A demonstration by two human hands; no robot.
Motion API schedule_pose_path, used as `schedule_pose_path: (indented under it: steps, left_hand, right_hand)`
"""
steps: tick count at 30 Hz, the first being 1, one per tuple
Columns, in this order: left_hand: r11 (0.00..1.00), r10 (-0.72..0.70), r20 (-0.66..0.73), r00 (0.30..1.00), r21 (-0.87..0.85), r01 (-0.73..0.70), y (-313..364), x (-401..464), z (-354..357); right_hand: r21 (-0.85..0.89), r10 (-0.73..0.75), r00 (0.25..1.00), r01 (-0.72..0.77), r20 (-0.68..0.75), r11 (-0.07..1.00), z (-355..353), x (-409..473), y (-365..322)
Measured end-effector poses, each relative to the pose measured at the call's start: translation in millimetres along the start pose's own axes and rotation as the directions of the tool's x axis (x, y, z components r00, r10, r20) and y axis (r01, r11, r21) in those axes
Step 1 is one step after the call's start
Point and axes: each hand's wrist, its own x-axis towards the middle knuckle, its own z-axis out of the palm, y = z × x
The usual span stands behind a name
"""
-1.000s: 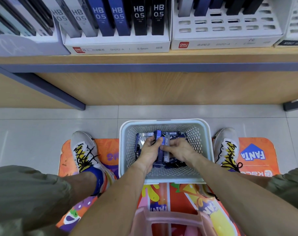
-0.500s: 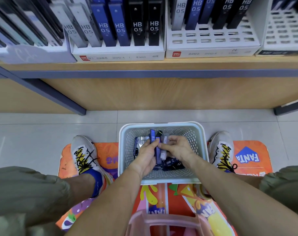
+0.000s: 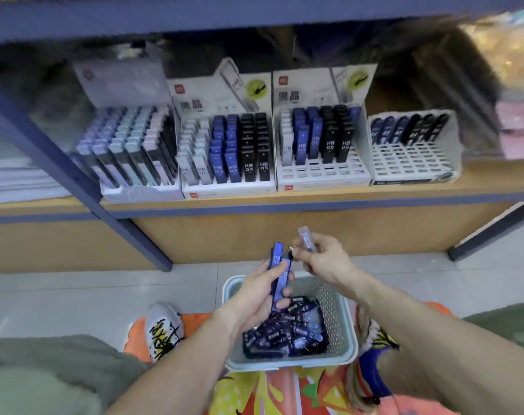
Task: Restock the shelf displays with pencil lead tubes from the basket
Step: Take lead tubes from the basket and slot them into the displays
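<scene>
Head view, looking down at two hands above a basket. Left hand (image 3: 262, 290) wrapped around two blue tubes (image 3: 280, 275), thumb on top, tubes pointing up with "HB 0.5" showing. Held upright like that, probably to be ready to slide into a slot. Right hand (image 3: 325, 260) just beside it, pinching a pale tube (image 3: 306, 238) in the fingertips and tipping it up, maybe to check the kind. Something small and dark also near those fingers, too blurry to name.

Under both hands, the basket (image 3: 341, 313) on the floor between two shoes, with a pile of dark and blue tubes (image 3: 284, 330) left inside. Kept close and low, so easy to reach. Under the basket, a bright orange mat (image 3: 194, 320).

Farther out, the shelf (image 3: 314, 197) with four display boxes in a row. Left box (image 3: 128, 145) packed with pale tubes. Second box (image 3: 224, 148) nearly full of grey, blue and black rows. Third box (image 3: 319, 142) with bare slots along the front. Right tray (image 3: 413, 151) mostly bare slots, only a back row filled. Likely home for the blue tubes: the blue rows in the third box, sorted by colour. Plenty of work left.
</scene>
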Motion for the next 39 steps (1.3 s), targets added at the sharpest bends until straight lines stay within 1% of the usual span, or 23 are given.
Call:
schedule_pose_path:
  steps: [2, 5, 8, 9, 11, 13, 15, 18, 22, 24, 26, 28, 32, 34, 35, 36, 37, 39]
  left_hand:
    - [0.998, 0.061, 0.023, 0.998, 0.027, -0.061, 33.9, -10.8, 16.4]
    - [0.982, 0.142, 0.065, 0.988, 0.12, -0.149, 83.3, -30.5, 40.0]
    - [0.952, 0.193, 0.134, 0.972, 0.216, -0.219, 120.2, -46.9, 57.5]
    - [0.939, 0.211, 0.162, 0.964, 0.242, -0.246, 129.5, -50.4, 61.9]
    - [0.916, 0.243, 0.203, 0.949, 0.275, -0.294, 144.6, -54.2, 68.9]
    - [0.901, 0.274, 0.215, 0.937, 0.282, -0.329, 157.5, -56.8, 75.2]
    - [0.896, 0.288, 0.22, 0.932, 0.282, -0.343, 168.6, -58.7, 80.2]
    - [0.894, 0.255, 0.257, 0.932, 0.305, -0.329, 184.8, -60.1, 82.4]
    - [0.902, 0.208, 0.249, 0.946, 0.324, -0.284, 193.8, -54.7, 75.3]
    - [0.901, 0.211, 0.235, 0.949, 0.328, -0.282, 191.2, -50.3, 68.9]
    - [0.883, 0.214, 0.225, 0.951, 0.371, -0.286, 188.7, -44.7, 64.3]
    - [0.881, 0.205, 0.219, 0.954, 0.384, -0.277, 185.6, -41.6, 64.6]
    - [0.896, 0.234, 0.23, 0.945, 0.327, -0.302, 189.9, -40.0, 75.8]
    - [0.914, 0.261, 0.214, 0.941, 0.257, -0.313, 193.3, -36.8, 80.4]
    - [0.92, 0.28, 0.201, 0.939, 0.225, -0.322, 195.2, -35.1, 82.6]
    - [0.923, 0.3, 0.182, 0.937, 0.195, -0.333, 196.9, -34.6, 84.9]
    - [0.925, 0.318, 0.159, 0.934, 0.165, -0.343, 198.4, -34.5, 86.8]
    - [0.924, 0.355, 0.116, 0.927, 0.108, -0.368, 200.5, -33.6, 88.9]
  right_hand:
    - [-0.075, -0.136, 0.99, 0.134, -0.026, 0.988, -16.8, -3.7, -39.1]
    - [-0.154, -0.31, 0.95, 0.3, -0.039, 0.941, -39.0, -11.5, -95.4]
    - [-0.132, -0.405, 0.914, 0.402, 0.007, 0.906, -50.7, -20.5, -141.9]
    - [-0.141, -0.446, 0.895, 0.444, 0.02, 0.885, -53.6, -22.7, -155.6]
    - [-0.214, -0.509, 0.859, 0.507, 0.052, 0.835, -60.5, -26.3, -179.3]
    - [-0.228, -0.53, 0.845, 0.531, 0.069, 0.816, -68.2, -29.5, -197.7]
    - [-0.179, -0.528, 0.845, 0.534, 0.084, 0.826, -75.8, -32.6, -211.0]
    - [-0.089, -0.497, 0.857, 0.51, 0.132, 0.856, -82.9, -32.0, -222.0]
    - [-0.052, -0.472, 0.872, 0.481, 0.129, 0.875, -84.2, -19.9, -214.8]
    - [-0.066, -0.457, 0.877, 0.47, 0.149, 0.88, -79.4, -15.9, -208.7]
    - [-0.139, -0.47, 0.871, 0.488, 0.145, 0.862, -76.6, -8.8, -204.2]
    - [-0.131, -0.454, 0.88, 0.471, 0.142, 0.872, -76.5, -3.0, -199.8]
    - [-0.003, -0.34, 0.919, 0.348, 0.198, 0.938, -75.6, 1.8, -198.5]
    - [0.148, -0.279, 0.939, 0.253, 0.199, 0.956, -71.7, 8.1, -197.8]
    - [0.235, -0.26, 0.948, 0.215, 0.182, 0.948, -69.8, 10.8, -197.5]
    - [0.278, -0.249, 0.954, 0.197, 0.167, 0.94, -68.4, 11.6, -198.2]
    - [0.265, -0.255, 0.954, 0.208, 0.157, 0.942, -68.1, 13.7, -198.5]
    - [0.179, -0.332, 0.926, 0.301, 0.181, 0.937, -67.8, 14.1, -198.9]
